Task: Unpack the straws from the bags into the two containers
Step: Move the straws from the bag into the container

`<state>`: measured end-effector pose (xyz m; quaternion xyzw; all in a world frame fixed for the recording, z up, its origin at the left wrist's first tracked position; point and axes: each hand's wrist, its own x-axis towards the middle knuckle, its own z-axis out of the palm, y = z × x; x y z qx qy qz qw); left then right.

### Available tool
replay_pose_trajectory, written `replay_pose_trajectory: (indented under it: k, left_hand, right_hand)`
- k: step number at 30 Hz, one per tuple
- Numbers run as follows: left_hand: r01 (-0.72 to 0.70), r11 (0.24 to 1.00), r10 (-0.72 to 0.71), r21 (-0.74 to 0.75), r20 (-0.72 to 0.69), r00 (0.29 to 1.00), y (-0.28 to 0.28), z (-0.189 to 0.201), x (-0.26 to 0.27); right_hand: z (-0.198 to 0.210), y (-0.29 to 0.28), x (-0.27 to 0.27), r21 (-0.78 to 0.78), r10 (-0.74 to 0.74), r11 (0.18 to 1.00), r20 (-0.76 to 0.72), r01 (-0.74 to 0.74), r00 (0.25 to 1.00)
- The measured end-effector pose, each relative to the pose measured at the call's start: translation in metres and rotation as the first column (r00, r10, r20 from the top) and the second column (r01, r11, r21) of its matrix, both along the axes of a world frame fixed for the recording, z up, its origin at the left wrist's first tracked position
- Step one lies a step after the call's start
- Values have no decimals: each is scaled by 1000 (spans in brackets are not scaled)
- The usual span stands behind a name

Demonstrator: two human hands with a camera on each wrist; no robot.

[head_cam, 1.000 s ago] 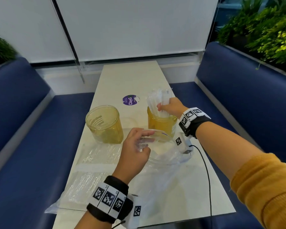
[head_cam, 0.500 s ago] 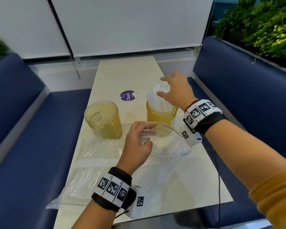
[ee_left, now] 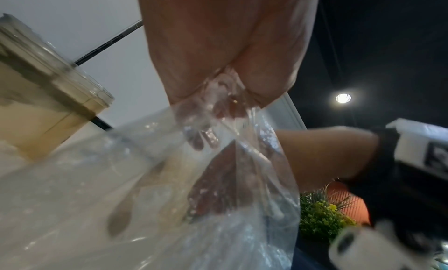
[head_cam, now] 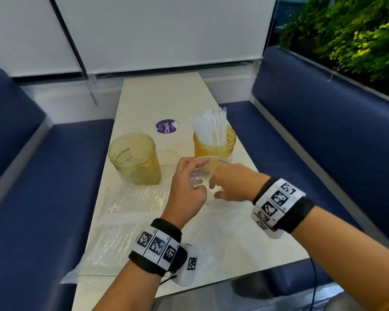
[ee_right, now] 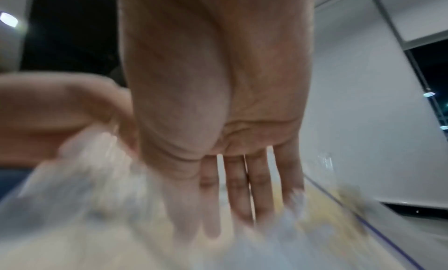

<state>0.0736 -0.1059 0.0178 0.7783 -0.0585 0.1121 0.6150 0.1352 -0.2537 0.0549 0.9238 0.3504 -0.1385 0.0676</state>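
Note:
Two yellow see-through containers stand on the table. The left container (head_cam: pixel 135 159) holds no straws. The right container (head_cam: pixel 215 144) holds a bunch of white straws (head_cam: pixel 210 126) standing upright. My left hand (head_cam: pixel 189 189) pinches the gathered mouth of a clear plastic bag (head_cam: pixel 202 176), with the bag (ee_left: pixel 218 168) crumpled between its fingers in the left wrist view. My right hand (head_cam: pixel 231 185) is right beside it, its straight fingers (ee_right: pixel 235 189) reaching into the bag mouth and holding nothing. A second clear bag of straws (head_cam: pixel 121 223) lies flat at the left front.
The narrow pale table (head_cam: pixel 162 99) runs away from me between two blue benches (head_cam: pixel 323 135). A purple round sticker (head_cam: pixel 167 126) lies behind the containers. Green plants (head_cam: pixel 346 34) line the right wall. A thin cable hangs off the table's right front corner.
My right hand let go of the straws in the right container and came back down to the bag mouth beside my left hand. The left hand kept its hold on the bag.

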Motion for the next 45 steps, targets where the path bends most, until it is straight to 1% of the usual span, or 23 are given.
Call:
replay_pose_trajectory:
  k: [2,4,8,10,12,15,18,23,26,29,31,32,33,34,35,36,37,38,40,41,43,44,45]
  left_hand:
    - [5,1000,-5,-11,10,1000,1,-1,-1]
    - [6,1000,-6,-17,13,1000,1,-2,-3]
    - [12,999,-12,-49,7,1000,-2,-6,-6]
    - [14,998,-13,-68,5,1000,-3,-8,-6]
    - [11,997,-10,-82,1,1000,-4,-10,-5]
    - [21,995,-22,-97,-10,1000,-6,-10,-5]
    - [29,997,-30,-66,-18,999,-8,-10,-5]
    - [53,996,-54,68,7,999,-10,-12,-5]
    - [14,999,-11,52,-58,998,-15,-8,-4]
    - [-35,998,36,51,-25,999,-21,-7,-2]
    - [-79,993,81,90,-17,997,-25,-6,1]
    - [-101,991,104,92,-27,994,-26,-6,3]
    - [-125,988,129,88,-36,991,-27,-7,3]
    - [-145,986,148,88,-39,988,-28,-8,4]
    - [-155,985,159,80,-38,987,-28,-7,4]
    - [-158,985,160,63,-38,986,-28,-7,3]
    - [-158,987,159,43,-38,986,-29,-6,4]
    - [-160,987,161,23,-34,986,-29,-5,4]
    - [-168,986,168,16,-26,985,-27,-6,7]
    - [-169,985,170,21,-27,985,-25,-8,8]
    - [-168,986,168,9,-22,986,-22,-7,6]
    - [-158,987,158,-2,-12,987,-21,-5,4]
    - [-148,989,148,-7,12,989,-21,-4,4]
  right_hand:
    - [-18,-3,-3,-93,28,996,137,-15,990]
    - [-27,-6,-2,-84,39,996,203,-22,978]
    - [-40,-8,-2,-85,21,996,249,0,968]
    - [-44,-10,-2,-75,-23,996,239,42,971]
    - [-45,-12,-3,-79,-61,994,222,80,973]
    - [-42,-14,-1,-88,-72,991,252,98,965]
    - [-25,-12,-2,-37,-80,995,273,93,959]
    - [29,8,-12,-25,-53,997,368,67,928]
    - [58,21,-22,-43,9,999,431,11,902]
    - [81,32,-32,-34,50,999,518,-38,854]
    - [89,35,-34,49,23,997,557,-60,830]
    - [91,35,-33,137,-12,987,570,-81,822]
    - [91,34,-31,263,-68,959,572,-104,818]
    - [89,33,-29,423,-138,896,550,-133,823]
    - [87,32,-27,588,-204,794,494,-152,845]
    - [83,32,-25,724,-241,674,405,-148,882]
    - [78,32,-24,810,-248,578,285,-95,926]
    - [72,33,-25,850,-223,526,151,-12,963]
    - [62,37,-29,870,-139,477,-62,122,988]
    - [56,38,-30,889,-100,426,-135,165,986]
    - [47,38,-29,932,-59,234,-271,277,961]
    - [42,37,-27,932,-62,163,-319,325,946]
    - [36,37,-26,920,-69,144,-358,365,931]
